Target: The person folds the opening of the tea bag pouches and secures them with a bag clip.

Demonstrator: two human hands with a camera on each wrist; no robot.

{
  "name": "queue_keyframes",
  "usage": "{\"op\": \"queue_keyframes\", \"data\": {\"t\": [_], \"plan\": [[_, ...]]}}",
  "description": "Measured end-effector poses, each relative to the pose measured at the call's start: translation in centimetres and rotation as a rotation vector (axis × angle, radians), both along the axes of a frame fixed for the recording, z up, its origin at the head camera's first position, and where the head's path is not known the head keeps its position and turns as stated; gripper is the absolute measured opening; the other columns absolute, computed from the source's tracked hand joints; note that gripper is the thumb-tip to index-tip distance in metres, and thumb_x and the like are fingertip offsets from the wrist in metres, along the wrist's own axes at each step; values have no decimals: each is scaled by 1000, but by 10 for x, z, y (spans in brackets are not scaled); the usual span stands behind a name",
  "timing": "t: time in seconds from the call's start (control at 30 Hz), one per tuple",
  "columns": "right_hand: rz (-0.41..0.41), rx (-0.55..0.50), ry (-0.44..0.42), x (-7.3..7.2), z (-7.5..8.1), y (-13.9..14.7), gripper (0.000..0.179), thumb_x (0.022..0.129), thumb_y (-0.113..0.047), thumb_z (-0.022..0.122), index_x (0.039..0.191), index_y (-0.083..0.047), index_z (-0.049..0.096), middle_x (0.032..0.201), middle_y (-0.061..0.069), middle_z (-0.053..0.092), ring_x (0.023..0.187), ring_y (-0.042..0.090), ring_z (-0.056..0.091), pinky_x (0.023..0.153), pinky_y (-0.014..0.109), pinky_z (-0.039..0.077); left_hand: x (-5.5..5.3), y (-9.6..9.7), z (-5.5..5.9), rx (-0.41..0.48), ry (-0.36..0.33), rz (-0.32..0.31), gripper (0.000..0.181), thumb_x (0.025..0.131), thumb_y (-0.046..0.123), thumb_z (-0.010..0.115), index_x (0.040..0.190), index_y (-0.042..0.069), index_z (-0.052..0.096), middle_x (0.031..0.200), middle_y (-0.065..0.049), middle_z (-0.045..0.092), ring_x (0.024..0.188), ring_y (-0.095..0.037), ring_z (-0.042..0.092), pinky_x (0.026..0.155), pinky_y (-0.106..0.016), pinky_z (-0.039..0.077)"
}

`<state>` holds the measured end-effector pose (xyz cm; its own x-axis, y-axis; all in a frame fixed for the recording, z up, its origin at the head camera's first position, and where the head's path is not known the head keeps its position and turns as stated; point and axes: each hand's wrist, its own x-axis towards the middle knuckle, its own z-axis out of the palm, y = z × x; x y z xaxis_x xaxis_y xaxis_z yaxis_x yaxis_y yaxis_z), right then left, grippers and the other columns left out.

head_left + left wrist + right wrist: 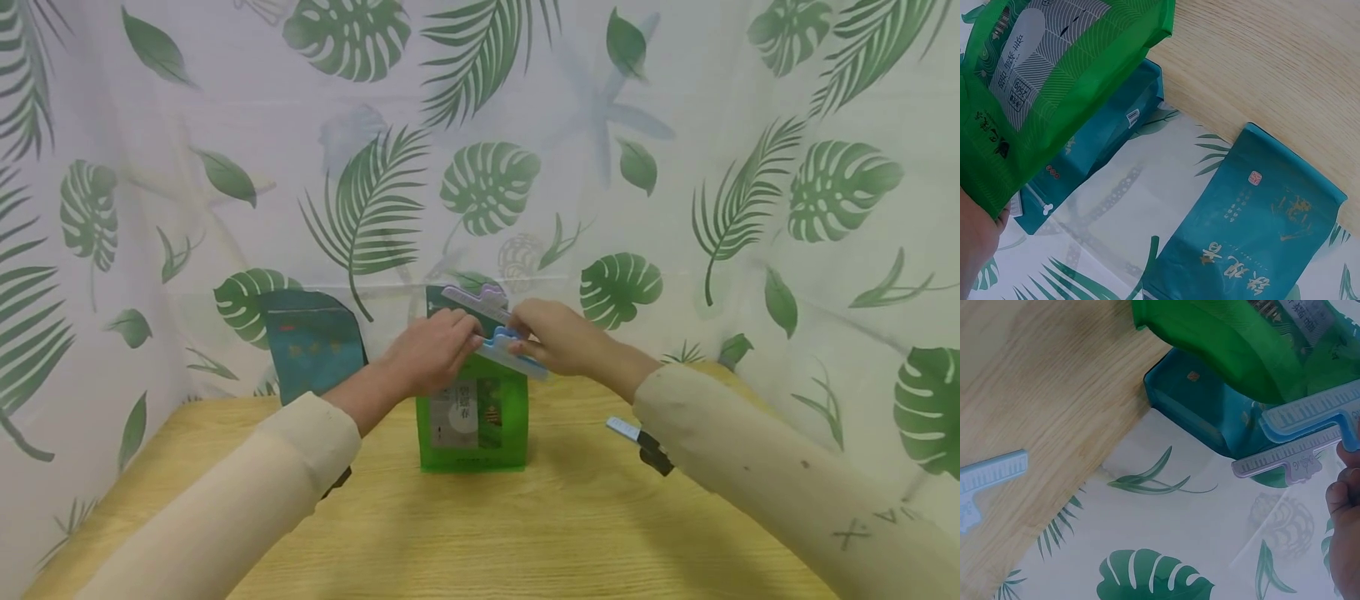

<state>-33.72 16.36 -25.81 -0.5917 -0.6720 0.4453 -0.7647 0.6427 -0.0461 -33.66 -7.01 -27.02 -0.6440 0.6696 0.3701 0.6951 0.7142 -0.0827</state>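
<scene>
A green pouch (pixel 513 417) with a printed label stands upright on the wooden table. My left hand (pixel 433 350) grips its top edge; in the left wrist view only part of that hand (pixel 977 240) shows beside the pouch. With my right hand (pixel 558 337) I hold a blue sealing clip (pixel 517 360), slanted across the pouch's top. The right wrist view shows the blue clip (pixel 1310 412) overlapping the green pouch. Just behind stands a teal pouch (pixel 1194 403), and a purple sealing clip (pixel 1272 459) lies along its top.
A second teal pouch (pixel 311 346) stands at the left, partly covered by my left sleeve. Another light blue clip (pixel 997 470) lies on the table (pixel 570 533) at the right, near my right forearm. A leaf-printed sheet (pixel 480 100) hangs behind the table.
</scene>
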Motion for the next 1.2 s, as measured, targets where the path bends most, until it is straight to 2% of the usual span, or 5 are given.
{"op": "queue_keyframes", "data": {"t": [0.2,0.53,0.9,1.0,1.2], "plan": [[2,-34,-39,0,-5,2,27,96,-20,69,113,-1,62,102,9,65,92,22,62,83,38,52,0,-5,1,31,101,-3,28,105,32,51,112,8,63,98,-4,65,87,-20,61,73,-34,51],[-26,-24,-108,-1,-14,8,41,100,-22,62,132,2,53,98,8,66,73,11,57,71,34,51,-2,-20,-2,130,275,-5,30,97,39,65,96,8,66,82,-3,68,72,-20,64,67,-35,53],[-73,12,-134,-1,-29,23,33,102,-21,59,126,1,57,94,5,67,76,12,61,76,36,53,-3,-41,-7,260,555,39,39,80,49,79,74,11,71,67,-2,61,64,-20,58,63,-38,50],[-80,16,-174,0,-34,26,30,103,-22,56,124,0,59,91,3,67,76,11,61,74,36,53,-3,-46,-10,280,557,74,41,79,50,80,73,10,70,67,-3,61,64,-21,58,64,-39,51],[-114,17,-274,-2,-53,34,23,105,-27,52,107,-5,58,79,0,58,65,10,51,63,31,46,2,-60,-26,316,430,86,35,85,41,78,70,11,67,65,-2,59,59,-19,56,56,-35,48]]}}
